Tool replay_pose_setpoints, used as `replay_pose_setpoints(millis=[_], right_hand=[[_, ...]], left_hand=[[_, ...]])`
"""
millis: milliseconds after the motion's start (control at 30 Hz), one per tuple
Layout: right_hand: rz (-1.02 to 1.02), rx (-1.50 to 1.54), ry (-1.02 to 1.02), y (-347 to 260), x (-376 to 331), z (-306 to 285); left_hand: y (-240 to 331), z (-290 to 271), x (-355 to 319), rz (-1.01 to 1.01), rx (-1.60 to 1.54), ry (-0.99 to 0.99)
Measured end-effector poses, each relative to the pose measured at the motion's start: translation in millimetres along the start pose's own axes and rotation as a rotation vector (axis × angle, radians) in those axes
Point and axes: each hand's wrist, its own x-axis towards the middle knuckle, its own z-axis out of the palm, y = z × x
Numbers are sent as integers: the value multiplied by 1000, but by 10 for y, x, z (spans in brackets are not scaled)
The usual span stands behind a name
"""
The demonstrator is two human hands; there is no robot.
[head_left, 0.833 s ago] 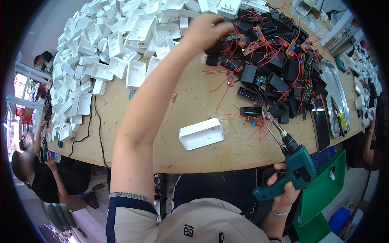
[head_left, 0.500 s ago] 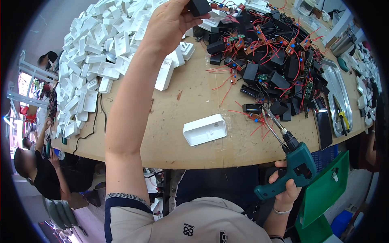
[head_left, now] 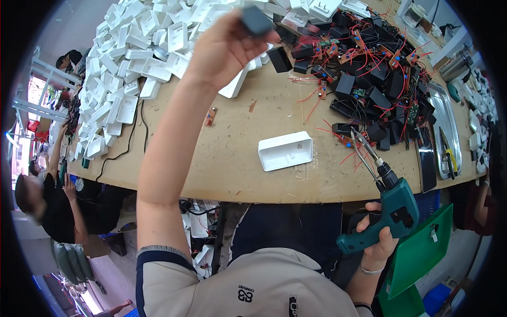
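My left hand [head_left: 227,55] is raised over the far middle of the table, its fingers closed on a small black box [head_left: 256,21]. Motion smears the box and fingertips, and blurred red wires show beside them. At the lower right, my right hand [head_left: 379,243] grips the handle of a green soldering gun [head_left: 395,206]. Its metal tip and thin side tube point away from me, reaching the near edge of the wired parts. Between the two hands, a white plastic case [head_left: 285,151] lies with its hollow side showing on the table.
White cases [head_left: 140,63] are heaped at the far left. Black boxes with red wires and circuit boards [head_left: 364,84] pile up at the right. Past them are a metal tray [head_left: 449,121], yellow-handled pliers [head_left: 450,161] and a dark phone [head_left: 426,166]. A black cord [head_left: 127,142] crosses the left side.
The view has shifted, moving the table up and right in the picture. Relative to the table, my left hand has come nearer and leftward with the black box. My right hand keeps its grip.
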Motion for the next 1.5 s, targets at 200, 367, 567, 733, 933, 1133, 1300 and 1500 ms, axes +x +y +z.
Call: replay_pose_setpoints(millis=[200, 367, 567, 733, 933, 1133, 1300, 1500], right_hand=[[-30, -21, 15, -31, -62, 28], [-45, -41, 27, -26, -101, -25], [-33, -29, -3, -24, -145, -138], [10, 9, -71, -14, -148, -205], [24, 10, -102, 66, -102, -74], [22, 8, -119, 61, -126, 48], [29, 17, -128, 75, -118, 80], [55, 29, -148, 86, -104, 72]], left_hand=[[197, 126, 205, 56, -112, -104], [135, 201, 56, 44, 81, 40], [-191, 50, -653, -328, 792, 336], [108, -253, -1116, 1, 1417, 455], [3, -679, -1330, -207, 1419, 527], [-310, -710, -1029, -431, 1712, 547], [-283, -891, -1010, -456, 1518, 554], [-286, -771, -1396, -162, 1263, 521]])
